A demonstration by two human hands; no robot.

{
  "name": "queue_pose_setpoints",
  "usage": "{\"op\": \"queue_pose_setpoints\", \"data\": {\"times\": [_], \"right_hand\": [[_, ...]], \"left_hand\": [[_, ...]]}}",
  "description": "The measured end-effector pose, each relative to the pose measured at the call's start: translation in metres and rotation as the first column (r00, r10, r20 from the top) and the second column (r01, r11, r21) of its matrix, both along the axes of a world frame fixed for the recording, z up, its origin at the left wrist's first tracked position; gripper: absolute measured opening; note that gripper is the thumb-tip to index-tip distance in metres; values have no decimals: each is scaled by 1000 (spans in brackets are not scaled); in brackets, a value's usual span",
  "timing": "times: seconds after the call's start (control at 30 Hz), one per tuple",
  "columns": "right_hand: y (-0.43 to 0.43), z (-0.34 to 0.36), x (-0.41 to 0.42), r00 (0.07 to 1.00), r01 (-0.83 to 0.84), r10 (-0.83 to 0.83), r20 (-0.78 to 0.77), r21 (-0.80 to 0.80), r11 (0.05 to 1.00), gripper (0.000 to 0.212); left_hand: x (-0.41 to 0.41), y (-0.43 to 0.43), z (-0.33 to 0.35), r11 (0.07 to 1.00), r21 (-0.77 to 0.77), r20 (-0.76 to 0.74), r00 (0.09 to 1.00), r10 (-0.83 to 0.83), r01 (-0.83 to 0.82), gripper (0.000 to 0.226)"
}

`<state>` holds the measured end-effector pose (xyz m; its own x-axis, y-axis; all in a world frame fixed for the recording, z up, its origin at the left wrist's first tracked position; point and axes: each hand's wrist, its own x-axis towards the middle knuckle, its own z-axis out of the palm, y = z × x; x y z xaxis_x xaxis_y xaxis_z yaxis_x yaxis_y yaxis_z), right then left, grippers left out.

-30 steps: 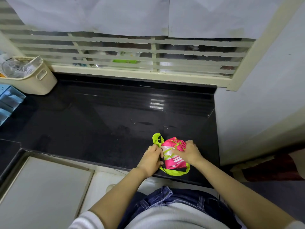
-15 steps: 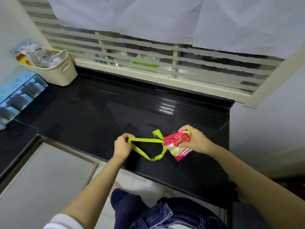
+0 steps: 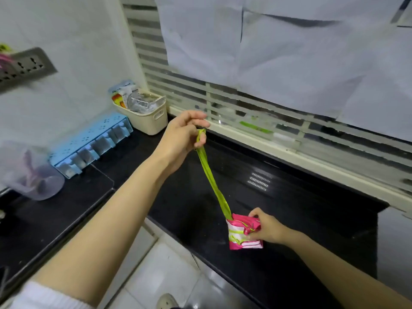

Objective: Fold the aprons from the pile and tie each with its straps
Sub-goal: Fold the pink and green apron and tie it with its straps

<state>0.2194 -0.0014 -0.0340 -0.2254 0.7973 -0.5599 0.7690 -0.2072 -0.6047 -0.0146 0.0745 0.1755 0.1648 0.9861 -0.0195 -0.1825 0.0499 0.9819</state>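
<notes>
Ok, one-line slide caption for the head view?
Left hand holds the green strap taut, raised above the black counter, while the right hand grips the folded pink apron.

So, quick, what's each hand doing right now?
Left hand: pinches the end of the green strap, which runs taut up from the bundle.
Right hand: grips the folded pink apron.

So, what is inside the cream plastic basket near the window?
The cream plastic basket holds crumpled clear plastic wrappers and an orange-yellow packet; its wall hides anything lower.
</notes>
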Motion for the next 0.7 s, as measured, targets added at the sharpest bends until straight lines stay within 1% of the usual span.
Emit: {"op": "queue_pose_setpoints", "data": {"times": [0.03, 0.1, 0.13, 0.17, 0.2, 0.23, 0.27, 0.3, 0.37, 0.4, 0.47, 0.53, 0.6, 0.63, 0.7], "right_hand": [[9, 3, -11, 996, -69, 72, 55, -58, 996, 62], [30, 19, -36, 969, -181, 197, 147, -115, 977, 91], [42, 32, -50, 967, -209, 218, 129, -78, 975, 104], [54, 51, -67, 975, -216, 216, 43, -5, 976, 111], [65, 73, -84, 975, -197, 205, -87, 88, 976, 111], [75, 98, -105, 957, -165, 203, -208, 187, 968, 103], [86, 123, -127, 929, -135, 218, -298, 274, 952, 87], [94, 146, -147, 895, -105, 233, -381, 328, 939, 66], [110, 183, -182, 835, -66, 253, -489, 367, 928, 21], [116, 195, -193, 823, -62, 266, -502, 387, 920, 9], [134, 210, -216, 843, -59, 290, -453, 458, 887, 15], [151, 223, -240, 852, -42, 294, -433, 504, 863, 19], [165, 237, -263, 832, 29, 258, -492, 503, 864, 18], [171, 246, -277, 823, 60, 248, -512, 511, 857, 19], [179, 264, -300, 823, 67, 267, -501, 553, 831, 19]], "left_hand": [[-7, 3, 9, 998, 36, -86, 995, -55, 58, 37], [-24, 9, 24, 975, 97, -291, 942, -166, 202, 31], [-33, 12, 30, 952, 121, -388, 896, -217, 283, 33], [-41, 16, 36, 922, 145, -475, 843, -254, 360, 35], [-48, 18, 40, 888, 168, -540, 794, -281, 428, 38], [-59, 23, 45, 860, 195, -589, 757, -282, 472, 42], [-70, 28, 48, 839, 225, -630, 731, -263, 495, 44], [-82, 33, 51, 826, 251, -667, 709, -231, 505, 46], [-106, 43, 55, 818, 290, -726, 671, -151, 498, 47], [-117, 47, 55, 820, 304, -752, 650, -106, 485, 46], [-147, 59, 56, 819, 359, -808, 588, 33, 448, 39], [-182, 69, 61, 814, 420, -854, 478, 204, 401, 31], [-215, 76, 67, 815, 451, -872, 374, 316, 364, 18], [-232, 79, 69, 815, 461, -874, 340, 347, 352, 12], [-257, 84, 73, 816, 488, -862, 317, 395, 310, 17]]}}
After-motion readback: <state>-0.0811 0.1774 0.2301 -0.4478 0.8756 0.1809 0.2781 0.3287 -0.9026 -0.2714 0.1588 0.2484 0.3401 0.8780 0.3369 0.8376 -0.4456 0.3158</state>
